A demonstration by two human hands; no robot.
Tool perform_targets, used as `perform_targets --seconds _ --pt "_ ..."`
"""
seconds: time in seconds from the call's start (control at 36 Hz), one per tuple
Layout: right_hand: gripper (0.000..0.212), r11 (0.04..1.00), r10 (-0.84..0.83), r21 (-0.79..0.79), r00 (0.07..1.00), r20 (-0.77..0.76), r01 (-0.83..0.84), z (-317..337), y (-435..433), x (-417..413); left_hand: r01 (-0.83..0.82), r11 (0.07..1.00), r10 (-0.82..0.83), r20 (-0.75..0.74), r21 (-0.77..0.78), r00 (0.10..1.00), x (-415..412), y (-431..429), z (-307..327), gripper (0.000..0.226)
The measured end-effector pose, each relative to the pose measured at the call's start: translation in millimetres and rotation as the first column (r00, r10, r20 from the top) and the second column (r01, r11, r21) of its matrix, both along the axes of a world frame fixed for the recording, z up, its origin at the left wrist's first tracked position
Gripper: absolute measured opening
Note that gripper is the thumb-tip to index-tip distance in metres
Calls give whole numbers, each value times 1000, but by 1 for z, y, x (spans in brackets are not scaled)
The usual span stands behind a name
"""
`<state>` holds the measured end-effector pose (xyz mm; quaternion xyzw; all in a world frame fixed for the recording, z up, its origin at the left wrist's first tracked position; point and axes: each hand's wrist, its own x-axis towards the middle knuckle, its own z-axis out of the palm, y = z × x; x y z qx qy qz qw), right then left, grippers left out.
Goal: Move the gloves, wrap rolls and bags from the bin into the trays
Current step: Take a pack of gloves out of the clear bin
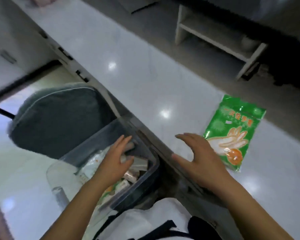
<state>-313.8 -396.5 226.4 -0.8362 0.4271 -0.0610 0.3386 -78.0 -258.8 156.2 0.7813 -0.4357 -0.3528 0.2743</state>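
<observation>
The left hand (115,161) reaches spread-fingered into the bin (137,184) for small, light, stiff rolls, best pinched across their sides, while the right hand (200,159) hovers empty and spread beside the slippery glove pack (232,132).

The surface (128,70) runs across the middle of the view, and everything is placed off it. On the surface, toward its right end, lies the glove packet (232,132), flat. Just left of that packet, above the surface's near edge, the right hand (197,158) is spread. Off the surface's edge, lower and to the left, sits the bin (142,181), with rolls and packets inside; the left hand (116,160) reaches into it. Beyond the bin, alongside the surface's edge, a chair (59,116). Behind the surface, a shelf unit (218,37) on the floor.
</observation>
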Motion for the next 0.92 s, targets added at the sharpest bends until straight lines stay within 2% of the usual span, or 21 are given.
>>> perform_targets --seconds 0.06,0.14,0.19,0.33,0.42,0.53,0.64,0.75,0.92 --pt "56 987 162 -16 987 5 -162 -5 15 31 -103 993 100 37 65 994 15 44 -13 67" --pt "62 920 388 8 912 -134 -391 -32 40 79 -271 934 267 50 233 962 27 106 -34 64" --pt "67 869 490 60 836 -245 -491 -65 55 105 -329 898 335 30 293 942 30 140 -49 58" --pt "55 758 630 249 577 -520 -603 -145 92 140 -354 841 396 -19 408 918 36 192 -88 55" --pt "58 736 640 296 484 -597 -609 -169 111 146 -308 825 369 -38 475 929 45 205 -110 59" --pt "59 783 595 341 467 -654 -520 -186 135 150 -173 812 221 -20 557 975 70 204 -138 74" --pt "58 833 536 330 499 -681 -445 -198 156 153 -111 816 98 54 567 994 107 182 -167 64" --pt "63 885 458 309 529 -714 -348 -207 176 156 -83 779 33 91 621 995 150 155 -202 75" --pt "63 922 385 311 610 -692 -230 -219 198 156 -91 695 22 105 713 994 198 128 -261 91"
